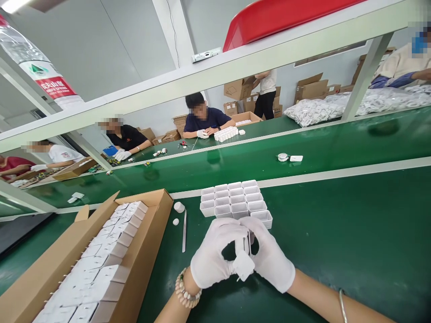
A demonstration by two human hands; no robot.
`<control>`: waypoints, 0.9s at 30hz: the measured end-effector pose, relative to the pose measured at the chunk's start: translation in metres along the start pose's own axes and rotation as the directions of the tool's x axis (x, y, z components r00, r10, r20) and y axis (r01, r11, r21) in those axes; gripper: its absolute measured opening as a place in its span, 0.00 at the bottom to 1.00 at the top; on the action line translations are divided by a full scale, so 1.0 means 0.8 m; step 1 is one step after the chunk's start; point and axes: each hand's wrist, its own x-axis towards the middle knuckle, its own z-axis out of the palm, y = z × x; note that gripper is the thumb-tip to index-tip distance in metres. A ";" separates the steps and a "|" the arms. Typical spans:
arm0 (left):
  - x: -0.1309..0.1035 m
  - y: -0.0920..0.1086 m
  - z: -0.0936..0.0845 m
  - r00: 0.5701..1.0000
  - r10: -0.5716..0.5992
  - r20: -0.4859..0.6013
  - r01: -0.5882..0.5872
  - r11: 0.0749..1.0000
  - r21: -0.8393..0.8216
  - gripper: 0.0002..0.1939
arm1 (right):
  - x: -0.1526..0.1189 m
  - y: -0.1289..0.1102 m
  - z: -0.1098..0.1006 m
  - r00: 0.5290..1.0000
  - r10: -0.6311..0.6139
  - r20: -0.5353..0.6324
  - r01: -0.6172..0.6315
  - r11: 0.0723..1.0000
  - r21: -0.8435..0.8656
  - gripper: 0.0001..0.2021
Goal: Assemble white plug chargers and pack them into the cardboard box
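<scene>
Both hands wear white gloves and meet in front of me above the green table (pixel 336 233). My left hand (pixel 217 251) and my right hand (pixel 271 255) pinch a small white plastic part (pixel 244 265) between them. The part has a squarish white face turned toward me and a thin dark edge near the right fingers; its exact kind I cannot make out. Just beyond the fingertips stand rows of open white plastic boxes (pixel 232 197), the nearest one partly behind the gloves. Tweezers (pixel 184 231) lie to the left, beside two small white round pieces (pixel 179 207).
A long cardboard box (pixel 158 224) filled with white boxy units (pixel 97 260) stands at the left. Past the table runs a green conveyor belt (pixel 215 157) carrying a few white parts. A white shelf beam (pixel 141 98) crosses overhead, with a bottle (pixel 43 67) and red tray (pixel 269 22). Several co-workers sit opposite.
</scene>
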 end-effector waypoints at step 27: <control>0.000 0.005 -0.016 0.997 -0.014 0.079 0.030 0.980 -0.198 0.36 | 0.037 -0.032 -0.051 0.745 0.102 0.659 -0.496 0.746 0.445 0.28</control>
